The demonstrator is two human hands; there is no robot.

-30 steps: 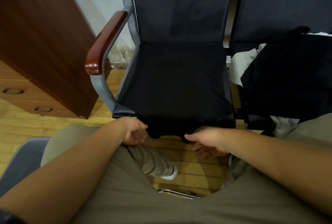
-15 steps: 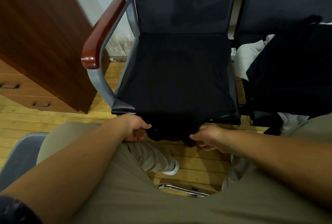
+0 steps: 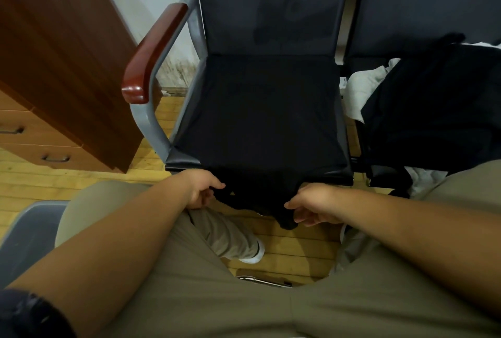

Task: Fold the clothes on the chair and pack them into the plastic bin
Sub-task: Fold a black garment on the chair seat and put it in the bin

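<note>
With left hand (image 3: 202,188) and right hand (image 3: 311,206) each pinching the overhanging near end, the black garment (image 3: 260,110) lies flat on the chair seat (image 3: 177,158), long axis running straight away toward the backrest (image 3: 271,6), both hands equally near.

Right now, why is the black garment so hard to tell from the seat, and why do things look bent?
Head view: dim light and black-on-dark leave the black garment little contrast against the chair seat; the wide-angle lens bows the armrest and tilts the wooden cabinet; the armrest's glossy tip shows slight glare.
</note>
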